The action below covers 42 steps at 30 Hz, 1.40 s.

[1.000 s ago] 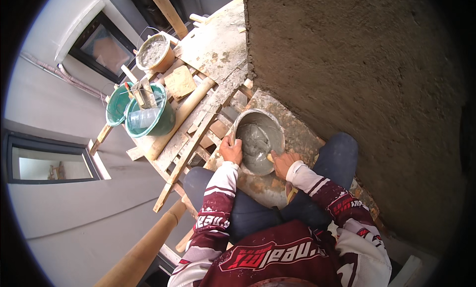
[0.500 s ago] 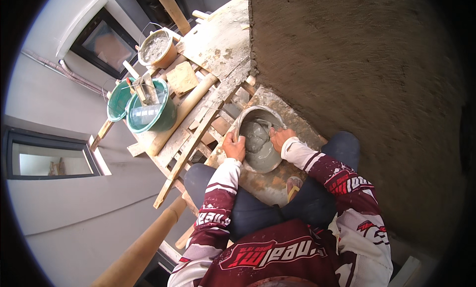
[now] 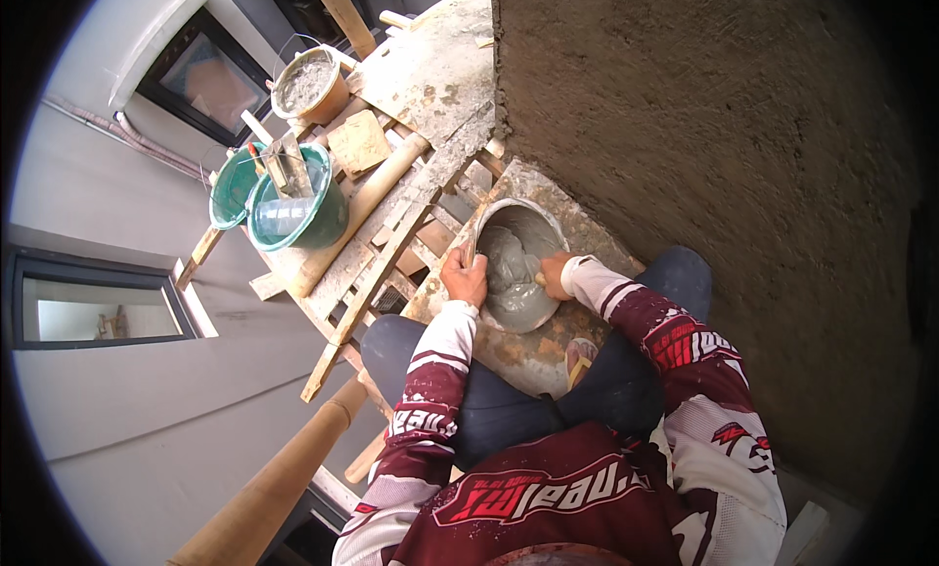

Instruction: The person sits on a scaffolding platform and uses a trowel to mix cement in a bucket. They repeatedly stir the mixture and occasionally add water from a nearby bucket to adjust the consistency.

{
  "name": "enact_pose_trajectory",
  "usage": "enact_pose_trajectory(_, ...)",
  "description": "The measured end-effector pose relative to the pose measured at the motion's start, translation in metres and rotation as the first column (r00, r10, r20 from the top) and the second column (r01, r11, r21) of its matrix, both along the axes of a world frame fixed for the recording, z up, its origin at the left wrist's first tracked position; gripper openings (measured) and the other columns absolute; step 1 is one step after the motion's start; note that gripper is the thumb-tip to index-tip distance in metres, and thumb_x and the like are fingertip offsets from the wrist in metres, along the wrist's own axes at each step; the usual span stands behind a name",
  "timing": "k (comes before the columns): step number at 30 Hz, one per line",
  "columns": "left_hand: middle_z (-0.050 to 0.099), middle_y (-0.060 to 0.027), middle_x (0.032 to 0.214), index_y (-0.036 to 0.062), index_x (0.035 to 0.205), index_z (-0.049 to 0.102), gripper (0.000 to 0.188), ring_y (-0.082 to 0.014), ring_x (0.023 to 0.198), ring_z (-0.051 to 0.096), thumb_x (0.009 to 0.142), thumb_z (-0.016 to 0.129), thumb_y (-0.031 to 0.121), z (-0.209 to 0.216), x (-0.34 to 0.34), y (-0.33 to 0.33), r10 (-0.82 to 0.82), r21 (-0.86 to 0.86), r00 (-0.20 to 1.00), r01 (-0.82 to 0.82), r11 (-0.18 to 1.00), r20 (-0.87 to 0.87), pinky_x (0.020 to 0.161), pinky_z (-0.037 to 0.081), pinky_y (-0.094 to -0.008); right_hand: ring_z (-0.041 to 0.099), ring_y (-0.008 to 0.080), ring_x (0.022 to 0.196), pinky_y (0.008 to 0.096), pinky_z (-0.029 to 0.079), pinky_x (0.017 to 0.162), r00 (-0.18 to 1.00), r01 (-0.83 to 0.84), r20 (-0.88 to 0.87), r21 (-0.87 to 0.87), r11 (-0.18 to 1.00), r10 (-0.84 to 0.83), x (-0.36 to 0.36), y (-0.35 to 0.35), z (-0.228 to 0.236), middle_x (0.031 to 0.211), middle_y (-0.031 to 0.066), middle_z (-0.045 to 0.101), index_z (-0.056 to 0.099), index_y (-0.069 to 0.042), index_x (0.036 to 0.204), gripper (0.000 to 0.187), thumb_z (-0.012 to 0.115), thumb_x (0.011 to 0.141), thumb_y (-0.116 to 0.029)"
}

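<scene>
A round, mortar-crusted bucket (image 3: 558,229) stands tilted between my knees, with wet grey mortar (image 3: 514,272) inside. My left hand (image 3: 465,276) is closed round the bucket's left rim, thumb up. My right hand (image 3: 557,275) is closed at the right side of the bucket, its fingers reaching over the mortar. What it grips is hidden by the fingers and the mortar.
A rough plastered wall (image 3: 704,126) rises close on my right. To the left, on the scaffold planks (image 3: 377,272), stand two green buckets (image 3: 328,228), one with a trowel (image 3: 289,170) across it, and an orange bucket of mortar (image 3: 333,101). A bamboo pole (image 3: 279,478) runs at lower left.
My right hand has moved down and slightly right along the bucket's side. The mortar's surface has been stirred into a new shape. My left hand keeps hold of the rim.
</scene>
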State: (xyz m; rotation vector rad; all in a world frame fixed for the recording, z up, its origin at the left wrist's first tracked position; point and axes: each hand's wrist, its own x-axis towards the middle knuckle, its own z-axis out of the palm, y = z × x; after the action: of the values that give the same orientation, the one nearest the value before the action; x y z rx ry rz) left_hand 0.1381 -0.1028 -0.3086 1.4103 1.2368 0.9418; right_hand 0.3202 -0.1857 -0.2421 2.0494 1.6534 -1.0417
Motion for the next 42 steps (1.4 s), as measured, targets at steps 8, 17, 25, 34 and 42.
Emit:
enact_pose_trajectory(8,0.044,0.0030,0.058,0.0051,0.060,0.043,0.027,-0.0065,0.055,0.037,0.073,0.067,0.008,-0.008,-0.001,0.003,0.074,0.076,0.993,-0.081,0.994,0.087,0.050,0.033,-0.0251,0.052,0.0149,0.039,0.0294,0.043,0.036,0.620,0.478,-0.537,-0.319,0.818,-0.572,-0.022,-0.039,-0.018,0.060,0.0069,0.058,0.064,-0.001,0.104,0.030,0.066,0.081,-0.020)
enact_pose_trajectory(17,0.053,0.0022,0.065,0.0007,0.072,0.055,0.008,-0.0057,0.059,0.043,0.075,0.062,0.003,-0.021,-0.016,0.007,0.137,-0.044,0.986,-0.134,0.990,0.092,0.054,0.038,-0.0236,0.048,0.0095,0.046,0.0240,0.037,0.036,-0.246,0.636,-0.624,-0.681,0.362,-0.742,-0.057,-0.034,-0.030,0.068,0.0037,0.056,0.059,-0.004,0.104,0.025,0.062,0.086,-0.022)
enact_pose_trajectory(25,0.049,0.0013,0.060,0.0020,0.067,0.050,0.014,-0.0068,0.056,0.040,0.074,0.061,0.007,-0.029,-0.020,0.010,0.204,-0.047,0.976,-0.200,0.979,0.071,0.052,0.036,-0.0260,0.049,0.0097,0.053,0.0224,0.039,0.044,-0.977,-0.029,-0.005,-0.987,0.159,-0.213,-0.064,-0.051,-0.070,0.073,0.0021,0.054,0.047,0.000,0.120,0.046,0.044,0.095,-0.038)
enact_pose_trajectory(34,0.051,-0.0025,0.059,0.0000,0.068,0.051,0.016,-0.0097,0.055,0.043,0.073,0.063,0.009,-0.010,-0.013,0.008,0.167,-0.015,0.985,-0.167,0.986,-0.034,0.053,0.039,-0.0291,0.057,0.0180,0.044,0.0327,0.047,0.039,0.457,0.659,-0.593,-0.275,0.700,-0.663,-0.012,-0.039,0.040,0.068,0.0114,0.057,0.053,0.003,0.107,0.042,0.041,0.095,-0.035)
enact_pose_trajectory(42,0.051,-0.0045,0.058,-0.0002,0.070,0.053,0.015,-0.0112,0.056,0.045,0.073,0.064,0.009,-0.010,-0.008,0.008,0.127,0.040,0.987,-0.123,0.992,-0.098,0.053,0.040,-0.0298,0.068,0.0282,0.067,0.0388,0.055,0.054,0.757,0.592,-0.199,-0.193,0.782,-0.622,-0.037,0.003,0.011,0.095,0.0183,0.068,0.061,0.005,0.107,0.043,0.043,0.093,-0.032)
